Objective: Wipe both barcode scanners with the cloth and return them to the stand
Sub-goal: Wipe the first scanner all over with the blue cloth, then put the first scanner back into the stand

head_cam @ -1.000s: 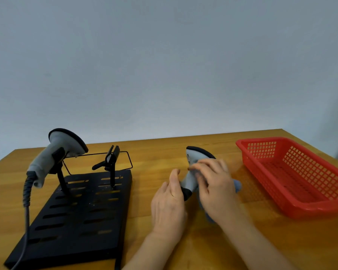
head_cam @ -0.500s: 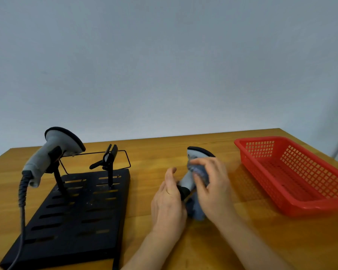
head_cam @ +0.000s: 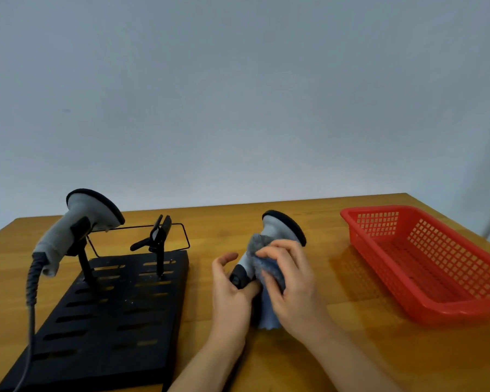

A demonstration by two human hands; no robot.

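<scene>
Blue cloth pinched by right hand against scanner; left hand grips handle.

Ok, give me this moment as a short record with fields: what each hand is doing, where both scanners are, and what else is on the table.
left hand: left hand grips the black handle end of the grey handheld barcode scanner
right hand: right hand presses the blue-grey cloth against that scanner's body
other scanner: corded grey barcode scanner sits on the left holder of the black slotted stand
free holder: black clip holder, vacant
also on the wooden table: red plastic mesh basket, right side
</scene>
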